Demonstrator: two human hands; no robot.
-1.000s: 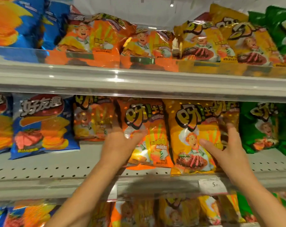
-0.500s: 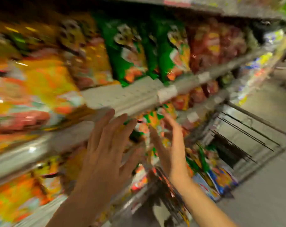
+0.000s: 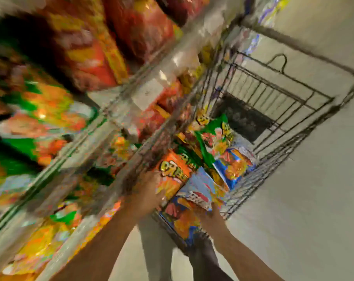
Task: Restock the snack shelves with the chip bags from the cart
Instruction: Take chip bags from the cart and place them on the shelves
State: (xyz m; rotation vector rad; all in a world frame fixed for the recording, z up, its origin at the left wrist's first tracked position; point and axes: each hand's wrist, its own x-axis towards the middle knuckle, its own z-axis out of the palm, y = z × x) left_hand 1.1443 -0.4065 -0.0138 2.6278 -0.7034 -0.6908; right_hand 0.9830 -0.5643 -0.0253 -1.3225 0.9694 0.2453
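The view is heavily blurred by motion. A wire cart stands to the right of the snack shelves and holds several chip bags. My left hand lies against an orange chip bag at the cart's near end. My right hand sits at the lower edge of a blue chip bag, which hides its fingers. A green bag and another blue bag lie further in. I cannot make out whether either hand has closed on a bag.
Shelves packed with red, orange and green chip bags fill the left side, close beside the cart. Pale floor spreads to the right. My trouser legs show below, between my arms.
My hands left the orange and yellow bags on the shelf. My view swung right and down to the cart, and both hands now reach into it against the bags.
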